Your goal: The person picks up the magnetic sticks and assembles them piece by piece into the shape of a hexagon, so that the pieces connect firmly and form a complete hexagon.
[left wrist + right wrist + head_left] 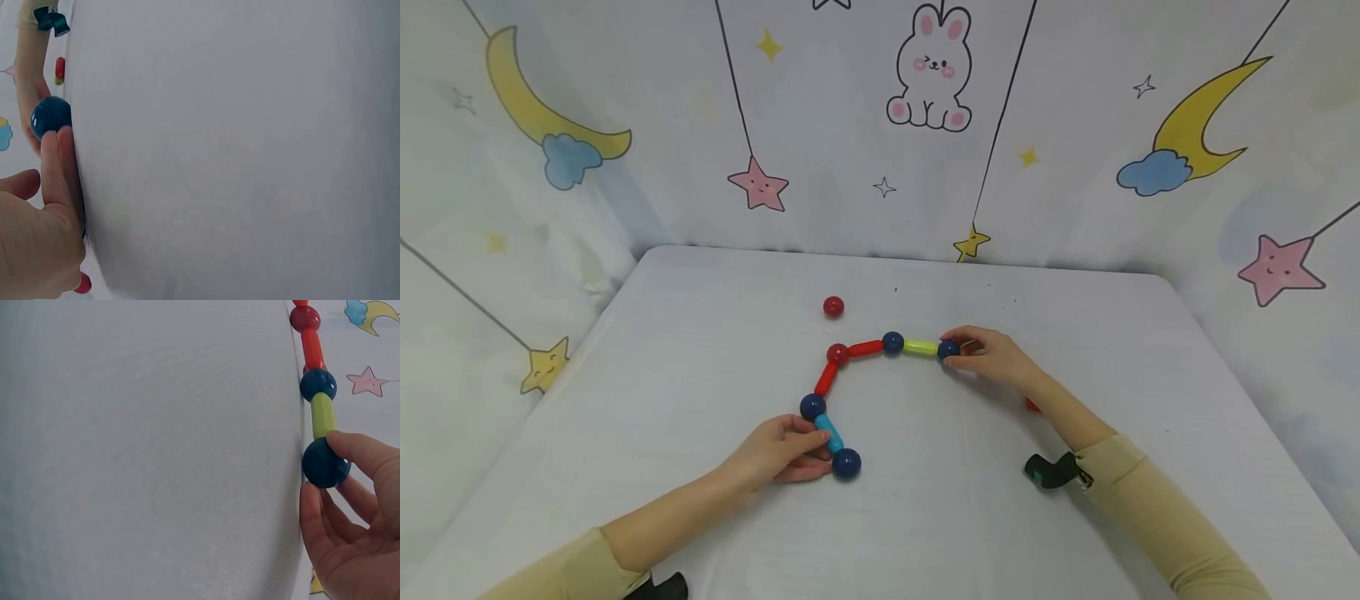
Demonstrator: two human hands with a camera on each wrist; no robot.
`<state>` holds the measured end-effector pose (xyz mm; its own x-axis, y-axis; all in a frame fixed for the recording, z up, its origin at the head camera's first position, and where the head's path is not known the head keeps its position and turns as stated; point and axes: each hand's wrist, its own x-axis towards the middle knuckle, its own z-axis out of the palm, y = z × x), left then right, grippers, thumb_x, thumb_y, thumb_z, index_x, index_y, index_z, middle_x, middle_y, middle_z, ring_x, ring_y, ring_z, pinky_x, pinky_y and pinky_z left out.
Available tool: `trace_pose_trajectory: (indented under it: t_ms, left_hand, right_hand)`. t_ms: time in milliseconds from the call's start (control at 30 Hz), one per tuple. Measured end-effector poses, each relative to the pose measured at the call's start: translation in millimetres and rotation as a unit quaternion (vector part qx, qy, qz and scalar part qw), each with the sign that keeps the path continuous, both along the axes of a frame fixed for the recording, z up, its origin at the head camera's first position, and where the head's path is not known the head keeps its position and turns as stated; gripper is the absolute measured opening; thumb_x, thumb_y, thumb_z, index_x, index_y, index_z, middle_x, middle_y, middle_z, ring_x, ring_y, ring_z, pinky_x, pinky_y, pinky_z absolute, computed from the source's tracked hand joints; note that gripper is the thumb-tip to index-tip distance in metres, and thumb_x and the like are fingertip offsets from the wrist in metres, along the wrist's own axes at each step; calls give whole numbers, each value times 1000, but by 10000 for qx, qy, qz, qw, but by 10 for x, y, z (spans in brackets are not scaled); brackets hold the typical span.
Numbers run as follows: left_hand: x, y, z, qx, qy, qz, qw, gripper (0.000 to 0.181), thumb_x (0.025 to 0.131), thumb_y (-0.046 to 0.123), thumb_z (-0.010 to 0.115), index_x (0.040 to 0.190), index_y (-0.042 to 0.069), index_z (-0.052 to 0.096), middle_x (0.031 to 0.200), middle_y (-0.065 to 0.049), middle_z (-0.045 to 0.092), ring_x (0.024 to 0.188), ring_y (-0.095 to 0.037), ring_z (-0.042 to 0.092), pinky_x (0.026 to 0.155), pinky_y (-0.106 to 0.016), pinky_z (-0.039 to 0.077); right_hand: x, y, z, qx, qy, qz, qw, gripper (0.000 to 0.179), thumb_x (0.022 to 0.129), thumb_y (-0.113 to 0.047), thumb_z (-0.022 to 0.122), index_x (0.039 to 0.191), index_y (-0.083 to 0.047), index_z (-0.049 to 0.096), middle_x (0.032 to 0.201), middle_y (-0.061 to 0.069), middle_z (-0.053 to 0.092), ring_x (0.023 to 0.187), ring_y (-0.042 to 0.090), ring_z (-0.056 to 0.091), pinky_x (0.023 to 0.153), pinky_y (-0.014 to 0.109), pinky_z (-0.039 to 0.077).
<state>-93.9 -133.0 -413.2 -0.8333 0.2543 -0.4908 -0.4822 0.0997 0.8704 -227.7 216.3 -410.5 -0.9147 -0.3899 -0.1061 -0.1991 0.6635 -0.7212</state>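
A bent chain of balls and rods lies on the white table. My right hand [988, 354] pinches the dark blue ball [325, 464] at its right end, thumb on top. From there a yellow-green rod [921, 347], a blue ball [892, 342], a red rod [866, 348], a red ball [838, 355] and another red rod [826, 379] run leftward. A blue ball [812, 407] follows, then a light blue rod [829, 432], which my left hand [786, 448] holds between thumb and fingers. Its lower fingertips touch the blue end ball [847, 464].
A loose red ball [833, 307] lies behind the chain. Under my right forearm a red piece [1033, 406] is mostly hidden; the left wrist view shows yellow-green beside it. A cloth with printed moons and stars hangs behind the table [925, 533].
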Motion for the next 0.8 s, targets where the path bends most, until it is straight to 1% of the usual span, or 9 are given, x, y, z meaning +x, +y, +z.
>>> trace_pose_trajectory:
  t_ms: [67, 167, 300, 433, 533, 667, 700, 767, 800]
  left_hand:
    - [-4, -21, 21, -555, 465, -320, 9969, 37, 94, 30, 67, 105, -3, 55, 81, -11, 69, 69, -23, 70, 65, -30, 57]
    - [-36, -15, 97, -1328, 1542, -874, 9752, 32, 92, 35, 67, 90, 4, 60, 68, -6, 65, 57, -20, 65, 56, -28, 54]
    - [-214, 201, 295, -1488, 2960, -1438, 9325, 21, 92, 32, 69, 91, 12, 63, 75, -2, 65, 63, -16, 62, 58, -29, 53]
    - [-579, 618, 469, -1753, 3898, -2142, 8783, 19, 90, 27, 71, 102, 13, 66, 95, -1, 67, 88, -17, 63, 74, -27, 53]
    - [-899, 941, 505, -2376, 4183, -2709, 8338, 32, 90, 26, 71, 117, 9, 64, 114, -5, 65, 109, -21, 58, 90, -32, 50]
    - [-1252, 1264, 447, -3401, 4258, -3199, 7750, 46, 93, 28, 68, 132, 9, 56, 131, -7, 58, 119, -22, 52, 98, -37, 45]
    - [-1318, 1319, 422, -3598, 4241, -3289, 7633, 47, 93, 29, 68, 134, 10, 55, 131, -7, 57, 119, -22, 51, 98, -37, 45]
    - [-1425, 1403, 373, -3830, 4186, -3460, 7473, 47, 93, 30, 67, 135, 11, 55, 131, -6, 57, 116, -20, 52, 96, -36, 46]
    - [-1464, 1433, 351, -3887, 4129, -3540, 7437, 48, 93, 30, 67, 135, 12, 55, 130, -6, 57, 115, -20, 52, 96, -35, 46]
  right_hand:
    - [-1, 4, -15, -15, -21, -2, 10000, 45, 89, -29, 72, 129, -14, 61, 121, 8, 62, 110, 28, 58, 88, 44, 48]
    - [-5, 5, -38, -92, -55, 65, 9999, 46, 89, -29, 72, 130, -13, 61, 122, 8, 62, 110, 27, 58, 90, 43, 48]
    - [-4, 30, -45, -114, -68, 99, 9999, 47, 89, -27, 72, 132, -12, 59, 122, 8, 62, 111, 27, 58, 91, 43, 47]
    - [4, 81, -26, -93, -125, -22, 9999, 47, 89, -26, 72, 132, -12, 58, 119, 8, 62, 109, 25, 57, 90, 41, 45]
    - [14, 125, -3, -149, -161, 0, 9998, 49, 89, -27, 72, 133, -10, 57, 120, 10, 62, 108, 25, 57, 90, 42, 45]
    - [38, 220, 49, -265, -257, 7, 9993, 49, 91, -30, 70, 134, -12, 57, 125, 8, 61, 111, 24, 58, 93, 43, 46]
    - [48, 259, 69, -279, -271, 1, 9992, 48, 92, -30, 69, 134, -13, 57, 125, 7, 61, 112, 24, 58, 93, 44, 47]
    - [74, 362, 116, -253, -279, -68, 9993, 44, 93, -30, 67, 133, -13, 58, 126, 6, 61, 113, 25, 57, 94, 45, 47]
    - [91, 427, 144, -184, -256, -96, 9995, 42, 94, -30, 66, 132, -13, 59, 126, 6, 61, 114, 25, 57, 94, 46, 47]
